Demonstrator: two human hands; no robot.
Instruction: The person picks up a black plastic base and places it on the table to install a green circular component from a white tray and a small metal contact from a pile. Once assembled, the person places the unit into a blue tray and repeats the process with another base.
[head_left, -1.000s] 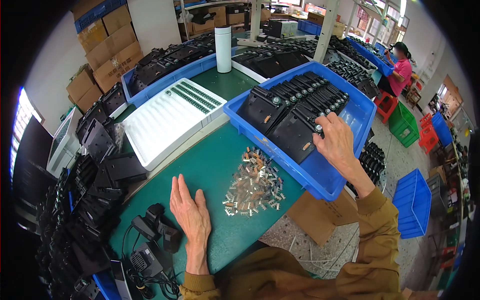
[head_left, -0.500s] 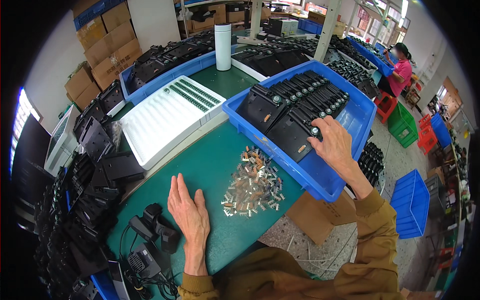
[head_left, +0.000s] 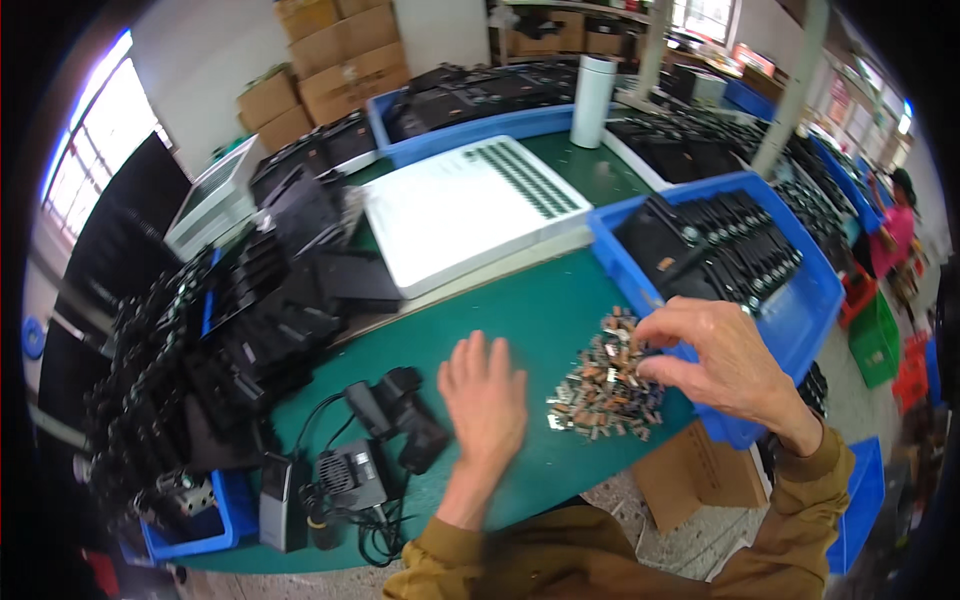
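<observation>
My right hand [head_left: 725,360] hovers at the right side of a loose pile of small metal-and-brown connector parts [head_left: 600,390]. Its fingers are bent, with a gap between thumb and forefinger, and nothing shows between them. My left hand [head_left: 485,400], a little blurred, is held open over the green tabletop [head_left: 500,310], fingers spread and holding nothing. Beyond my right hand a blue tray [head_left: 612,255] carries flat black housings [head_left: 645,238] and rows of black cylindrical parts with shiny round ends.
A white tray [head_left: 440,220] with rows of small green-black pieces lies behind the hands. Corded black devices [head_left: 350,475] sit left of my left hand. Black housings [head_left: 270,320] heap up at far left. A white bottle [head_left: 593,100] stands behind; a person in pink [head_left: 893,240] is at right.
My right hand has left a black housing in the blue tray and come to the connector pile. My left hand's fingers have spread. The view has turned left.
</observation>
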